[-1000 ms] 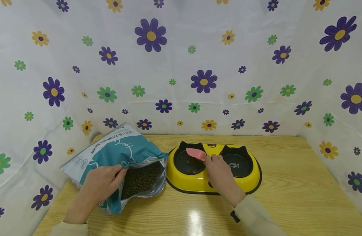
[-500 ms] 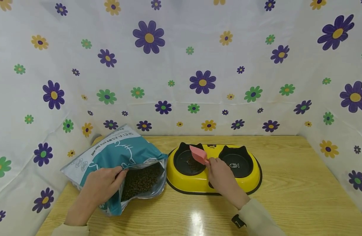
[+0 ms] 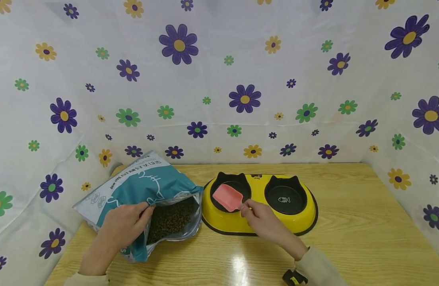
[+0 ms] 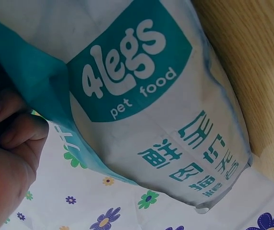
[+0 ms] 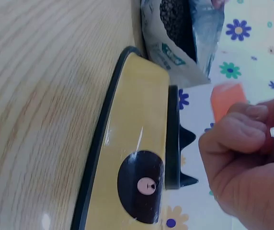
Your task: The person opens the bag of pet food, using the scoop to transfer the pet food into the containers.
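My left hand pinches the upper edge of a teal and white pet food bag, whose mouth gapes toward the right. Brown kibble shows inside it. My right hand grips the handle of a pink scoop. In the head view the scoop overlaps the left black bowl of a yellow double feeder and hides most of that bowl's floor. The right wrist view has the scoop blurred and raised above the feeder's rim. A white fish-bone print marks the right black bowl.
Everything rests on a wood-grain table. A white cloth with printed flowers stands behind it and along both sides. The bag's open mouth lies close to the feeder's left end.
The scoop tipped up on its side over the left bowl, with kibble seen beneath it. Now it has turned flatter and shifted left. The left hand and bag stay nearly still.
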Tool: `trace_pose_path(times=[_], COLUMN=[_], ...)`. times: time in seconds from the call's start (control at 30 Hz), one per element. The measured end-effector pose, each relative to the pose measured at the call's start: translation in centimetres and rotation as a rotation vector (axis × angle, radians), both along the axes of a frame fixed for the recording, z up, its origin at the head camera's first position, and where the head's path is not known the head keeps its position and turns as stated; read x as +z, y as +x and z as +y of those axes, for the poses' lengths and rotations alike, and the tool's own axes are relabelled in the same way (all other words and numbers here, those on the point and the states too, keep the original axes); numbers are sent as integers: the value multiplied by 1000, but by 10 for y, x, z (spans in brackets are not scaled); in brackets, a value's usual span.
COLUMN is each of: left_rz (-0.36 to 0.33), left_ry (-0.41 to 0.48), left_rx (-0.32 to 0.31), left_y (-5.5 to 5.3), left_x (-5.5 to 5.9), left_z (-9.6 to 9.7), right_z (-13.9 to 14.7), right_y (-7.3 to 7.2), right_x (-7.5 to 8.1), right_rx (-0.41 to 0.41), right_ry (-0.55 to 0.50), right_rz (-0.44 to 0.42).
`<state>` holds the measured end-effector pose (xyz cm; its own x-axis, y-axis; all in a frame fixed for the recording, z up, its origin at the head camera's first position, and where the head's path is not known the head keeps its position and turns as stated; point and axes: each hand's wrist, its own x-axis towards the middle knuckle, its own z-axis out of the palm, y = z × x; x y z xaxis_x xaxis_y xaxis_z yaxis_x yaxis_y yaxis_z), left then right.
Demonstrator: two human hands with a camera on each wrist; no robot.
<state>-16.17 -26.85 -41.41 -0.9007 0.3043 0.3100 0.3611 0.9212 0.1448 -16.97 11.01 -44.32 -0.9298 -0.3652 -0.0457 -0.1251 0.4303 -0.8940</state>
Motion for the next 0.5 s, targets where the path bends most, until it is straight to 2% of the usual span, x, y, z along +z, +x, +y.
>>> trace_pose_path(times=[0.23, 0.4, 0.5], left_rz=[18, 22, 13], left_ry=[11, 18, 19], left_rx=[-1, 10, 12], left_y=[0, 1, 1], left_x=[-1, -2, -2], left_z=[1, 1, 2], right_z=[-22, -43, -55], right_y=[10, 14, 14], right_x=[-3, -7, -9], right_rx=[164, 214, 221], right_ry=[68, 122, 196], right_rz=[71, 146, 224])
